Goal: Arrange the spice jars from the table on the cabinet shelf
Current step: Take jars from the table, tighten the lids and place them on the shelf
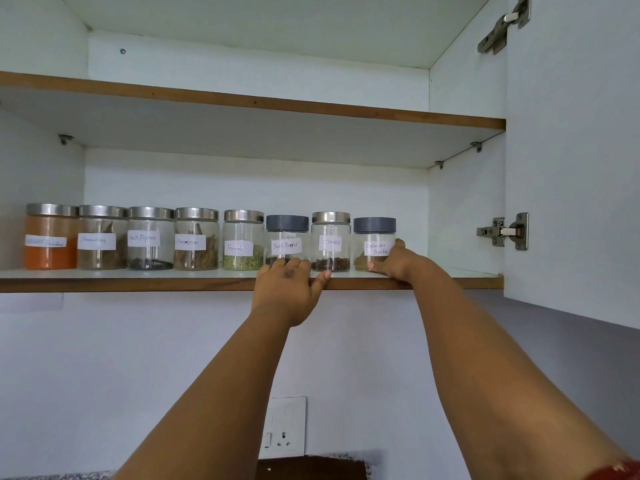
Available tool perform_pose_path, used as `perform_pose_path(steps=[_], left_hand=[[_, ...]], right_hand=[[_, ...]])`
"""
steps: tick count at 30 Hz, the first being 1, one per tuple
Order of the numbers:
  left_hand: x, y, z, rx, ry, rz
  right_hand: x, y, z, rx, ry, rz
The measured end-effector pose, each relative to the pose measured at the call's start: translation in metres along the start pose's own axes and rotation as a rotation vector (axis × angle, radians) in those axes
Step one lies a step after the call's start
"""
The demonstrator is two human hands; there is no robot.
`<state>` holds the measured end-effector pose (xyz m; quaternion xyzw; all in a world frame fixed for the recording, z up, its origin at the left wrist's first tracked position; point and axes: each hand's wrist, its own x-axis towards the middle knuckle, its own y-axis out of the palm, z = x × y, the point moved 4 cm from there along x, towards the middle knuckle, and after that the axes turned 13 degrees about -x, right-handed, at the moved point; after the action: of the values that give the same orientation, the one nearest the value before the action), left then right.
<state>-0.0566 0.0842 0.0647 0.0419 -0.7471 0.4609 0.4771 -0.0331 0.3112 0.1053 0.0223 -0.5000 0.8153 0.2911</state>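
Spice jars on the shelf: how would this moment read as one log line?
shelf: eight jars in row | left hand: touches Black Pepper jar | right hand: holds Coriander Powder jar | Cloves jar: between, untouched

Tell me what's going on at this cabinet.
A person is lining up glass spice jars on the lower white cabinet shelf. Eight stand in a row. The right hand grips the grey-lidded coriander powder jar at the right end. The left hand rests at the shelf edge, touching the grey-lidded black pepper jar.
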Motion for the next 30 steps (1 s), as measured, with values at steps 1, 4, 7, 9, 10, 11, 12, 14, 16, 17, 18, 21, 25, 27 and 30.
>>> perform_pose_path(steps=[1,4,7,9,10,11,12,14,16,17,18,21,25,27,30], left_hand=[[0.001,0.0,0.0,0.001,-0.001,0.007],[0.002,0.001,0.0,0.003,-0.006,0.023],[0.002,0.001,0.001,0.0,-0.006,0.022],[0.001,0.001,0.001,0.004,-0.004,0.022],[0.001,0.001,0.001,0.008,-0.003,0.022],[0.001,0.001,0.0,0.01,-0.003,0.023],[0.001,0.002,0.001,0.009,-0.005,0.026],[0.002,0.002,0.0,0.008,-0.005,0.032],[0.002,0.001,-0.001,0.007,-0.009,0.037],[0.002,0.0,-0.001,0.008,-0.01,0.039],[0.003,0.0,-0.001,0.01,-0.013,0.041],[0.002,0.0,-0.001,0.011,-0.018,0.057],[0.006,-0.004,-0.003,-0.005,-0.048,0.236],[0.008,-0.009,-0.004,-0.007,-0.06,0.358],[-0.001,-0.015,-0.005,-0.01,-0.012,0.373]], right_hand=[[0.0,0.0,0.0,-0.003,0.001,-0.001],[-0.002,0.0,-0.001,-0.016,0.004,0.0],[-0.004,0.001,0.0,-0.021,-0.002,-0.001],[-0.006,0.001,0.0,-0.028,0.003,0.004],[-0.006,0.0,-0.001,-0.031,0.008,0.005],[-0.006,0.001,-0.001,-0.033,0.015,0.004],[-0.007,0.001,-0.002,-0.033,0.024,0.002],[-0.008,0.0,-0.003,-0.034,0.043,-0.005],[-0.011,0.0,-0.003,-0.035,0.055,-0.016],[-0.012,0.0,-0.003,-0.041,0.06,-0.025],[-0.014,0.0,-0.003,-0.053,0.066,-0.04],[-0.024,0.003,-0.005,-0.148,0.097,-0.103],[-0.04,0.007,-0.005,-0.328,0.085,-0.163],[-0.051,0.007,-0.006,-0.36,0.066,-0.215],[-0.073,0.017,-0.012,-0.433,0.022,-0.242]])
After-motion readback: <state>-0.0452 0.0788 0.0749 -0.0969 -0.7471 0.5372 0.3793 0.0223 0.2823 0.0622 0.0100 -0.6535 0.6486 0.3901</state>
